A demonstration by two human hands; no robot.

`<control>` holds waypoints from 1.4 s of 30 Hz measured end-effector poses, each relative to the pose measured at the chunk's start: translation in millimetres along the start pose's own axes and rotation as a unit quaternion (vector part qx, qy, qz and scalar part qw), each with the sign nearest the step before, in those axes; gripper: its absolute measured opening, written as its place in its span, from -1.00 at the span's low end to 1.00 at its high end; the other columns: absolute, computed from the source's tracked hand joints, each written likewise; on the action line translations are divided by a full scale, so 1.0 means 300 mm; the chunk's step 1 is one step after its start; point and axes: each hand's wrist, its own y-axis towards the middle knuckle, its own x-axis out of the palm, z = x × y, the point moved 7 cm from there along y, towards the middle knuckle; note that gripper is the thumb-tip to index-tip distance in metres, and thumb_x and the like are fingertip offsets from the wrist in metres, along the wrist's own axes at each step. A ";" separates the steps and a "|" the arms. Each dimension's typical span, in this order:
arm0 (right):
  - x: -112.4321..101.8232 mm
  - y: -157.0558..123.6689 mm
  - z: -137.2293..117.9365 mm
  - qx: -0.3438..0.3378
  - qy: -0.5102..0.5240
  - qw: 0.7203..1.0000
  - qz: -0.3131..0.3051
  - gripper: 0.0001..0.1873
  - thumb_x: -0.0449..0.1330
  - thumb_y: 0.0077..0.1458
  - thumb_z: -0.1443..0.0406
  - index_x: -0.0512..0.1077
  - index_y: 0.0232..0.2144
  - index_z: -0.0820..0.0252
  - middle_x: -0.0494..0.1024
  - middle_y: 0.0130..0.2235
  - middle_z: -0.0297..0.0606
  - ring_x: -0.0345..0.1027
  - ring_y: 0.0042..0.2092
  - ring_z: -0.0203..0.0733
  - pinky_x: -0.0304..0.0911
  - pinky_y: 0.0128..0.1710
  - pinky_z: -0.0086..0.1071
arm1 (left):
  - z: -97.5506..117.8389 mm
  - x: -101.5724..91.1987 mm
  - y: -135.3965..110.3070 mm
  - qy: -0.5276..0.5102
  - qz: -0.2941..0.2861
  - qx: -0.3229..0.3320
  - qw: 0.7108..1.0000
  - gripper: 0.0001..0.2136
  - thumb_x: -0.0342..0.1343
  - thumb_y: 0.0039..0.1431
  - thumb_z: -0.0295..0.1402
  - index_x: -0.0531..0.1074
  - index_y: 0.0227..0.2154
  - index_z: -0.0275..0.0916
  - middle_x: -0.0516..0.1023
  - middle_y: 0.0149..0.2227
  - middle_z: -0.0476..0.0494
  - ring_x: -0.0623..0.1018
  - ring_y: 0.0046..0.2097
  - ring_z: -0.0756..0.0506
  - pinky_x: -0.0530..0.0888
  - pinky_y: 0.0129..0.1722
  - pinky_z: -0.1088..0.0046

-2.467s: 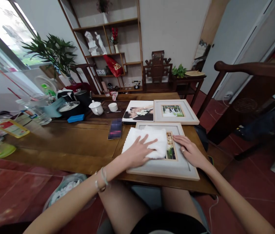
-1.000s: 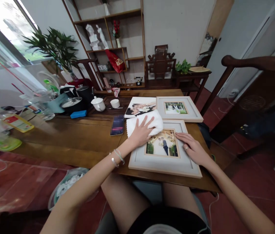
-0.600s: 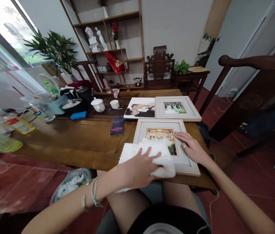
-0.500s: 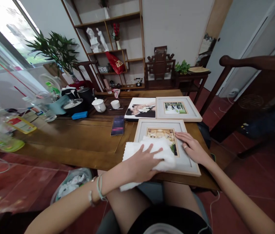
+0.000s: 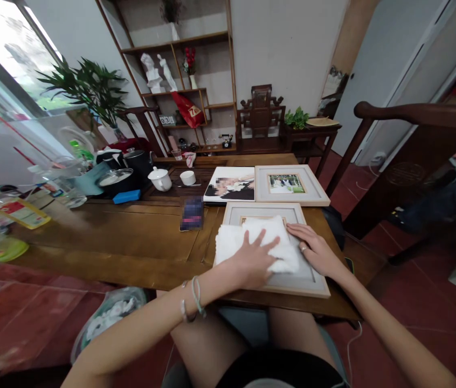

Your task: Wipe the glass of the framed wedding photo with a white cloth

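- At the bench's (image 5: 143, 231) near edge, straight ahead at twelve o'clock, the picture frame (image 5: 306, 281) lies flat, with the white cloth (image 5: 229, 245) over most of its centre print.
- The left hand (image 5: 254, 261) lies flat on the cloth, fingers fanned wide, pressing rather than gripping; spreading the load this way should suit the pane better than poking with fingertips.
- At three o'clock on the frame, the right hand (image 5: 319, 250) rests with fingers extended and close together, clamping nothing; a steady, light hold there should stop the frame from sliding.
- Overlapping strokes reaching into the corners at ten and two o'clock would probably leave fewer streaks.
- Toward six o'clock, ease off: the frame sits near the bench edge.
- Keep strokes short of the photo panel (image 5: 228, 173) at eleven o'clock, the second frame (image 5: 320, 189) at one, and the smartphone (image 5: 191, 214) at ten.
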 end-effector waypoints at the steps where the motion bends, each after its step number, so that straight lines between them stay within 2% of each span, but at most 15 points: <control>1: 0.000 0.000 0.000 0.003 0.001 1.000 0.002 -0.47 -0.01 0.00 0.46 0.43 0.02 0.11 0.47 0.09 -0.14 0.27 0.16 -0.02 0.15 0.19 0.09 | 0.049 -0.014 -0.031 -0.007 0.000 0.024 1.000 -0.66 -0.04 0.25 -0.24 0.41 0.03 -0.18 0.00 0.34 -0.17 0.01 0.31 -0.48 0.17 0.10 -0.32; 3: 0.000 0.000 -0.001 0.008 0.002 1.000 0.004 -0.47 -0.02 0.00 0.47 0.44 0.02 0.13 0.47 0.09 -0.13 0.27 0.16 -0.03 0.14 0.20 0.08 | 0.130 -0.037 -0.080 -0.021 0.001 0.063 0.998 -0.68 -0.04 0.25 -0.24 0.41 0.02 -0.14 0.00 0.35 -0.11 0.02 0.32 -0.45 0.20 0.11 -0.28; 5: 0.001 0.000 -0.001 0.012 0.003 1.000 0.001 -0.46 -0.03 0.01 0.47 0.43 0.03 0.13 0.47 0.08 -0.13 0.27 0.16 -0.04 0.13 0.20 0.07 | 0.168 -0.049 -0.094 -0.032 0.002 0.068 0.997 -0.69 -0.05 0.27 -0.24 0.41 0.01 -0.13 -0.01 0.35 -0.11 0.03 0.32 -0.43 0.21 0.11 -0.27; 9: -0.003 0.002 0.003 0.011 0.010 1.000 0.003 -0.51 0.01 0.05 0.42 0.44 0.02 0.07 0.47 0.09 -0.16 0.27 0.15 -0.02 0.13 0.19 0.10 | 0.120 -0.043 -0.015 -0.032 0.017 -0.031 0.999 -0.67 -0.03 0.25 -0.26 0.42 0.02 -0.20 0.02 0.34 -0.23 0.05 0.30 -0.51 0.18 0.08 -0.35; 13: -0.007 0.005 0.009 0.012 0.023 1.000 0.009 -0.60 0.03 0.12 0.33 0.47 -0.01 0.07 0.50 0.06 -0.13 0.31 0.13 0.00 0.18 0.16 0.08 | 0.065 -0.007 0.071 -0.019 -0.010 -0.120 0.993 -0.64 0.01 0.23 -0.28 0.42 0.04 -0.26 -0.04 0.34 -0.34 -0.02 0.29 -0.60 0.10 0.08 -0.40; 17: -0.008 0.006 0.001 0.013 0.019 1.000 0.005 -0.57 0.02 0.09 0.38 0.47 -0.01 0.07 0.49 0.07 -0.15 0.30 0.13 0.00 0.19 0.15 0.07 | 0.158 -0.018 0.031 -0.011 0.043 -0.043 0.998 -0.66 -0.02 0.22 -0.29 0.45 0.00 -0.26 -0.02 0.33 -0.38 0.02 0.28 -0.62 0.14 0.08 -0.35; 21: -0.007 0.003 -0.001 0.026 0.006 1.000 0.001 -0.49 0.00 0.03 0.45 0.45 0.01 0.05 0.48 0.08 -0.19 0.28 0.15 -0.02 0.15 0.19 0.09 | 0.247 -0.031 -0.079 -0.003 0.052 0.072 0.996 -0.72 -0.01 0.23 -0.29 0.47 -0.06 -0.17 -0.05 0.35 -0.20 -0.01 0.31 -0.51 0.17 0.12 -0.27; 23: -0.006 0.001 -0.001 0.021 0.004 1.000 0.001 -0.46 -0.01 0.02 0.46 0.44 0.02 0.04 0.48 0.08 -0.20 0.27 0.16 -0.03 0.13 0.20 0.09 | 0.214 -0.039 -0.106 -0.012 0.024 0.087 0.996 -0.70 -0.01 0.23 -0.34 0.41 0.00 -0.16 -0.04 0.35 -0.15 0.01 0.32 -0.43 0.22 0.13 -0.19; 26: -0.003 0.000 -0.001 0.007 0.001 1.000 -0.001 -0.45 -0.01 -0.01 0.46 0.43 0.03 0.08 0.47 0.09 -0.18 0.28 0.16 -0.02 0.13 0.20 0.10 | 0.072 -0.076 -0.090 -0.044 0.000 0.043 0.998 -0.62 0.01 0.18 -0.47 0.33 0.08 -0.23 0.15 0.28 -0.25 0.20 0.26 -0.31 0.35 0.10 0.07; 28: -0.002 -0.001 0.001 0.002 -0.002 1.000 0.003 -0.46 0.00 -0.01 0.45 0.44 0.02 0.10 0.48 0.08 -0.15 0.28 0.15 0.00 0.14 0.18 0.11 | -0.037 -0.119 -0.045 -0.058 0.021 0.002 0.998 -0.59 -0.01 0.14 -0.56 0.32 0.07 -0.26 0.29 0.19 -0.29 0.32 0.19 -0.24 0.38 0.06 0.21; 31: -0.002 0.000 0.002 0.002 -0.005 1.000 0.004 -0.47 -0.01 0.00 0.44 0.44 0.02 0.10 0.49 0.07 -0.15 0.29 0.14 0.02 0.14 0.18 0.11 | -0.145 -0.181 0.056 -0.024 0.102 -0.031 0.994 -0.53 -0.01 0.09 -0.63 0.30 0.08 -0.23 0.15 0.28 -0.27 0.24 0.24 -0.27 0.28 0.14 0.09; 33: -0.002 0.001 -0.002 0.003 -0.009 1.000 0.000 -0.46 -0.01 -0.01 0.45 0.44 0.02 0.10 0.49 0.06 -0.16 0.28 0.14 0.01 0.14 0.18 0.09 | -0.161 -0.186 0.140 0.016 0.136 -0.019 0.990 -0.50 0.01 0.07 -0.65 0.28 0.10 -0.20 -0.04 0.35 -0.23 0.09 0.30 -0.32 0.14 0.20 -0.04; 35: -0.003 0.002 -0.006 0.009 -0.016 1.000 -0.002 -0.44 -0.01 -0.03 0.46 0.44 0.02 0.09 0.48 0.07 -0.18 0.27 0.15 0.02 0.15 0.18 0.07 | -0.144 -0.153 0.223 0.039 0.126 0.019 0.991 -0.48 0.00 0.08 -0.67 0.28 0.11 -0.18 -0.08 0.36 -0.18 0.03 0.33 -0.29 0.07 0.22 -0.04; 38: -0.008 0.003 -0.010 0.025 -0.021 0.999 0.001 -0.44 -0.01 -0.03 0.48 0.45 0.00 0.05 0.46 0.08 -0.21 0.29 0.14 0.02 0.21 0.14 0.04 | -0.120 -0.088 0.305 0.036 0.084 0.044 0.995 -0.49 -0.05 0.09 -0.68 0.28 0.11 -0.19 0.01 0.34 -0.15 0.02 0.34 -0.21 0.10 0.22 0.03; 42: -0.007 0.006 -0.021 0.012 -0.017 1.000 -0.007 -0.42 -0.01 -0.04 0.50 0.44 0.01 0.04 0.46 0.09 -0.24 0.26 0.16 0.01 0.16 0.17 0.05 | -0.138 -0.058 0.308 0.033 0.071 0.026 0.997 -0.55 -0.03 0.10 -0.66 0.33 0.06 -0.23 0.19 0.27 -0.24 0.05 0.33 -0.18 0.11 0.21 0.04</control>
